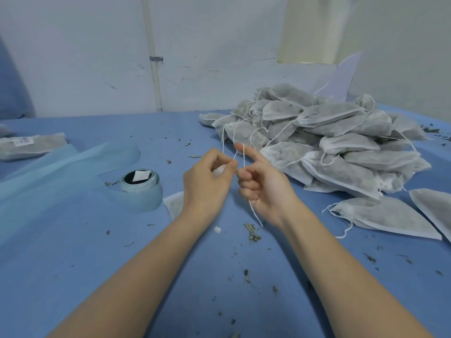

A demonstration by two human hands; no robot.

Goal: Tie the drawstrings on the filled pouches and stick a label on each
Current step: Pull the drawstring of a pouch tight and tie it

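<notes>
My left hand (207, 181) pinches the gathered neck of a white pouch (174, 206), most of it hidden under my wrist. My right hand (261, 184) has a white drawstring (244, 157) looped over its raised index finger, with the other fingers curled on the string; a loose end (255, 213) hangs below the palm. A large pile of filled grey-white pouches (329, 142) lies just to the right. One labelled pouch (31, 145) lies far left. A label roll (140, 181) stands left of my hands.
The blue cloth table (219, 276) is strewn with dried herb bits (252, 232). Light blue backing strip (61, 172) trails from the roll to the left. Two loose pouches (383, 215) lie at right. A white wall with a pipe (155, 69) stands behind.
</notes>
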